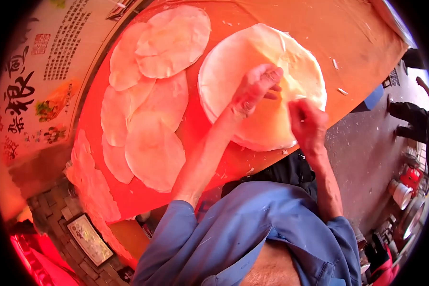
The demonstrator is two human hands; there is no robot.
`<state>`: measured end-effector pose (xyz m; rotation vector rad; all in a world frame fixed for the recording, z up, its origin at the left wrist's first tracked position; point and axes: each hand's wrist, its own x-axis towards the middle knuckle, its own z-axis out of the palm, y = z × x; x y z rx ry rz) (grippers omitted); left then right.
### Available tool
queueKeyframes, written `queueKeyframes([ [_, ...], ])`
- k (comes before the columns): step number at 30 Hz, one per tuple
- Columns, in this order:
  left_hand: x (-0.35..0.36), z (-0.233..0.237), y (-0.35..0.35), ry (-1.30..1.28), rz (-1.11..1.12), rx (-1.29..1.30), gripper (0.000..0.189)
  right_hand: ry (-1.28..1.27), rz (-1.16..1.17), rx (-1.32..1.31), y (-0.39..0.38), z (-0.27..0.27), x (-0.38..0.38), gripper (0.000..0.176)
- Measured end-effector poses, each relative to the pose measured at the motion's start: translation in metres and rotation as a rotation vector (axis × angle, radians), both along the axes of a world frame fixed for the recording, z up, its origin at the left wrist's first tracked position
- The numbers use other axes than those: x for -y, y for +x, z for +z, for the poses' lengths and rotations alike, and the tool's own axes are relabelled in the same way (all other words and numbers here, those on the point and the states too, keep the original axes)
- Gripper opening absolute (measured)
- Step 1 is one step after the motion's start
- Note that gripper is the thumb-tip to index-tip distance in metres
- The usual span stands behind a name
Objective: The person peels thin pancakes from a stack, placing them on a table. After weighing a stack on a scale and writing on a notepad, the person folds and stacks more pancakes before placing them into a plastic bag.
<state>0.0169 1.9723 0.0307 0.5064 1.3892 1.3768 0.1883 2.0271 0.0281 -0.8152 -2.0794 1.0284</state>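
A thick round stack of thin pale sheets (229, 66) lies on the red-orange table in front of me. Over its middle is my left hand (258, 88), its fingers curled together; whether something thin is between them I cannot make out. My right hand (308, 121) is at the stack's right edge, fingers bent inward and blurred by motion, with what they hold hidden. Between the hands, the top sheet looks creased and partly lifted. Left of the stack, several thin round sheets (155, 152) lie overlapping on the table, with more sheets (174, 40) above them.
Small white scraps (342, 91) dot the table (362, 33). A printed banner (57, 62) stands along the left. More pale sheets (88, 176) hang over the table's lower-left edge. On the floor at right are a white bucket (402, 195) and a person's dark-clothed legs (410, 119).
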Motion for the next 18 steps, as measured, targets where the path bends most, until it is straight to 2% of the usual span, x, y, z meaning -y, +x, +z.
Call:
queueKeyframes([
  [2, 0.007, 0.013, 0.006, 0.079, 0.060, 0.098, 0.047, 0.207, 0.220, 0.037, -0.018, 0.007, 0.013, 0.012],
  [3, 0.016, 0.024, 0.003, 0.077, 0.085, 0.046, 0.046, 0.237, 0.276, 0.050, -0.024, 0.011, 0.022, 0.012],
  [4, 0.020, 0.009, 0.000, 0.205, 0.180, 0.014, 0.038, 0.267, 0.334, 0.066, -0.027, 0.014, 0.031, 0.012],
  [6, 0.038, -0.005, -0.009, 0.177, 0.285, -0.116, 0.020, 0.302, 0.390, 0.100, -0.027, 0.011, 0.044, 0.011],
  [8, 0.061, -0.001, -0.023, 0.094, 0.278, -0.077, 0.014, 0.317, 0.488, 0.172, -0.024, 0.009, 0.054, 0.011],
  [9, 0.075, 0.001, -0.030, 0.050, 0.278, -0.050, 0.013, 0.309, 0.508, 0.115, -0.023, 0.012, 0.059, 0.015],
  [10, 0.087, 0.004, -0.042, 0.087, 0.326, -0.101, 0.003, 0.305, 0.520, 0.054, -0.024, 0.018, 0.060, 0.020],
  [11, 0.104, 0.004, -0.059, 0.300, 0.316, -0.069, 0.004, 0.299, 0.527, -0.006, -0.024, 0.025, 0.061, 0.025],
  [12, 0.116, 0.043, -0.057, 0.237, 0.446, -0.098, 0.013, 0.303, 0.513, -0.050, -0.021, 0.032, 0.062, 0.030],
  [14, 0.169, 0.082, -0.069, 0.177, 0.509, -0.282, 0.036, 0.318, 0.474, -0.142, -0.012, 0.043, 0.057, 0.040],
  [16, 0.232, 0.083, -0.076, 0.185, 0.795, -0.279, 0.042, 0.282, 0.381, -0.087, -0.002, 0.042, 0.047, 0.038],
  [18, 0.297, 0.069, -0.074, 0.152, 0.874, -0.197, 0.047, 0.200, 0.287, 0.038, 0.007, 0.029, 0.033, 0.031],
])
